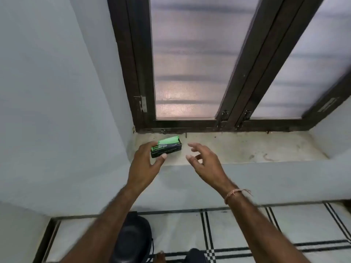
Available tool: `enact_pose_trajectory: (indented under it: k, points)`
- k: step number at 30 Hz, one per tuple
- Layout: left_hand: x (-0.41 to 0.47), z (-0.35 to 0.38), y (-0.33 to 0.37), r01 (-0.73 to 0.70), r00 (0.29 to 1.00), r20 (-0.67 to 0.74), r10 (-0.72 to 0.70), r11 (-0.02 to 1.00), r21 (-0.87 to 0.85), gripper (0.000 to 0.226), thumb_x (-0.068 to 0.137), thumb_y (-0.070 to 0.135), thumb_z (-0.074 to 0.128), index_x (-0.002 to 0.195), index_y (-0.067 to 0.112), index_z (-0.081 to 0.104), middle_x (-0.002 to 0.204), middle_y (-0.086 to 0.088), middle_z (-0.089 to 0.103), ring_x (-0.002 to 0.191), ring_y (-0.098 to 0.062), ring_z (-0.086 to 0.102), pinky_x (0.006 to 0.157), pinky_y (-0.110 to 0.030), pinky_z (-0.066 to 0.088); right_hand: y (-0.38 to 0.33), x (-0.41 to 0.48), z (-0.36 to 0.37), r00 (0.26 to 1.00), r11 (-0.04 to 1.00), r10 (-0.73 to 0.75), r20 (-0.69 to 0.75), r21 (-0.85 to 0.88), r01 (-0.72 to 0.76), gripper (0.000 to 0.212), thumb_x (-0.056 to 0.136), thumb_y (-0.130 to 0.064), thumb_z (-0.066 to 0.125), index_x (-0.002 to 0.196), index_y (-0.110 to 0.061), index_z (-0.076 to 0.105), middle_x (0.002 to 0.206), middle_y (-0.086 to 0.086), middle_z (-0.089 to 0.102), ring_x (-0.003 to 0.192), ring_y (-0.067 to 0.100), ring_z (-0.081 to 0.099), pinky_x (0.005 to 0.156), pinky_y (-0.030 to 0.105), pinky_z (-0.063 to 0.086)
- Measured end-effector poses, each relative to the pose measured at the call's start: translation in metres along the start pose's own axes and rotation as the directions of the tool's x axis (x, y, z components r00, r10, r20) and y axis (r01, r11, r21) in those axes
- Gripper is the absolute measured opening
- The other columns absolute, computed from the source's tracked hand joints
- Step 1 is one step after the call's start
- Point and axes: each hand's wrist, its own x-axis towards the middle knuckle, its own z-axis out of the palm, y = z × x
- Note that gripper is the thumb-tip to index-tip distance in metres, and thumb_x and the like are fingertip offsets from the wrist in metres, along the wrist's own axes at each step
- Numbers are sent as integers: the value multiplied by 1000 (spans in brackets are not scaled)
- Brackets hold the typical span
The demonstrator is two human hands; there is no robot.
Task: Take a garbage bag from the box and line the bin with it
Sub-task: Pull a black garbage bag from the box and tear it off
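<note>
A small black and green garbage bag box lies on the stone window sill, near its left end, with its green flap raised. My left hand closes around the box's left end, thumb on the front and fingers over the top. To the right of the box, my right hand hovers with fingers spread and empty, not touching it. A black bin stands on the floor below, partly hidden by my left forearm.
A dark-framed window with frosted panes rises behind the sill. White walls close in at the left and right. The floor is pale tile with black lines. A foot shows at the bottom edge.
</note>
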Motion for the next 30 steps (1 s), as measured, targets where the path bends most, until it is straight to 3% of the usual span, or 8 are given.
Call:
enact_pose_trajectory:
  k: [3,8,10,13,17,22,26,30]
  points:
    - [31,20,-17,4,999,36,-10,989,150,58,96,41,70,147,21,51,148,-4,55,134,-22,51,98,-25,45,17,33,12,996,997,73,57,-30,-71,51,102,-32,65,151,-28,51,144,5,58,106,11,63,88,25,56]
    - [73,46,-40,53,989,114,-96,944,327,65,94,44,70,151,24,45,152,-3,52,138,-26,46,104,-43,51,52,93,35,976,992,123,182,-6,-124,66,99,-23,70,159,-24,40,150,4,48,103,11,63,83,14,52]
    - [81,55,-43,66,985,123,-119,929,364,64,93,44,70,150,25,46,149,-3,54,136,-26,46,100,-43,51,63,112,43,963,993,116,245,9,-121,70,98,-17,71,159,-24,38,150,4,46,107,13,63,96,26,57]
    - [89,63,-47,92,983,113,-143,926,367,59,93,40,72,146,25,52,141,-4,59,130,-28,49,97,-43,51,79,134,55,946,998,52,320,8,-58,71,94,-10,74,158,-19,42,150,8,49,130,16,53,115,36,47]
    - [92,63,-49,87,986,101,-130,932,352,49,91,35,72,137,25,60,126,-1,62,120,-27,52,85,-41,52,94,148,57,956,990,32,292,121,-70,56,88,-14,81,139,-21,60,132,1,61,113,21,66,99,42,58]
    - [90,61,-39,106,983,120,-137,966,236,53,89,39,66,139,25,59,127,5,57,122,-18,46,87,-32,46,93,156,33,946,941,22,323,313,-129,44,83,-11,85,117,-23,60,114,-10,69,86,22,75,72,31,63]
    - [91,65,-36,112,982,126,-144,967,231,53,88,32,78,138,27,60,125,7,57,117,-16,49,88,-33,48,92,160,20,934,905,-10,358,400,-144,39,85,-12,84,112,-25,58,114,-9,67,87,26,76,76,43,64]
    - [92,68,-33,78,987,116,-109,967,244,50,92,26,75,139,26,60,126,8,58,118,-16,49,89,-35,50,98,161,12,906,907,-58,420,401,-128,38,88,-15,81,121,-22,63,124,-8,62,96,20,73,84,38,65]
